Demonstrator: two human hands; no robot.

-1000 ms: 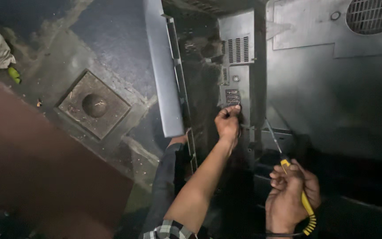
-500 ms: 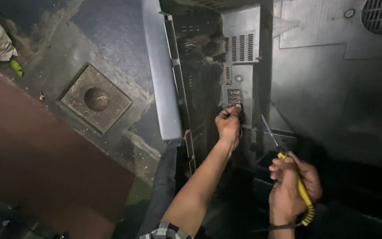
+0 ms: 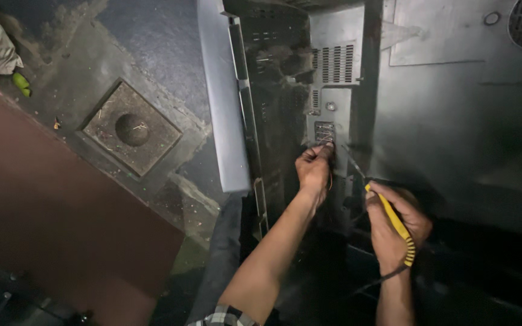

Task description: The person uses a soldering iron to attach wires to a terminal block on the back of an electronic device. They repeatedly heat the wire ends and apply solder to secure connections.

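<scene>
Currently, the left hand (image 3: 314, 169) is reaching up to the small connector panel (image 3: 324, 131) on the rear of the dark appliance housing (image 3: 454, 121), with its fingertips pinched together at the panel's lower edge; what they are gripping is too small to identify. The right hand (image 3: 394, 223) is sitting lower and to the right, closed around the yellow handle of a soldering iron (image 3: 394, 217). The iron's long axis is running diagonally, with its thin dark tip pointing up and left toward the connector panel and its cord trailing down past the wrist. The tip is lying just beside the left fingers, short of the panel. The left hand is the nearer of the two to the panel. A grey bezel strip (image 3: 222, 96) is flanking the housing on the left.
</scene>
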